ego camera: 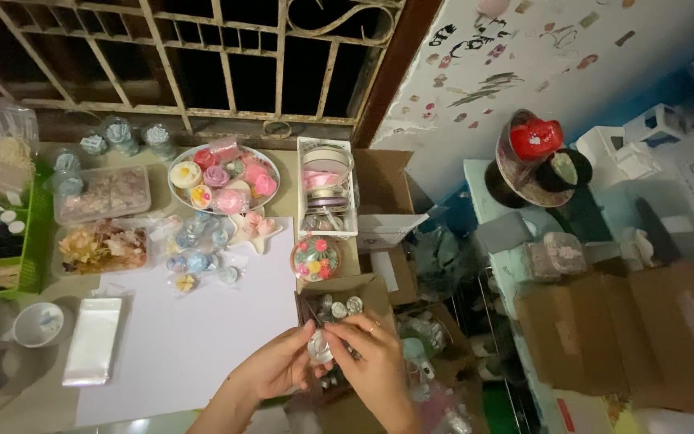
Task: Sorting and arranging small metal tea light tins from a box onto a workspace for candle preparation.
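Both my hands meet at the bottom centre over an open cardboard box [379,291] that holds several small silver cups. My left hand [273,368] and my right hand [369,354] together pinch one small silver cup [320,347] between the fingertips. A ring shows on a finger of my right hand. The cup sits just right of a white sheet [194,321] spread on the table.
A round plate [223,178] of pastel flower pieces, clear tubs [103,193] of dried flowers, a white ribbon rack [328,186], a green basket [35,233], a small bowl [38,323] and clear bags [95,339] lie around. Cardboard boxes [612,329] crowd the right.
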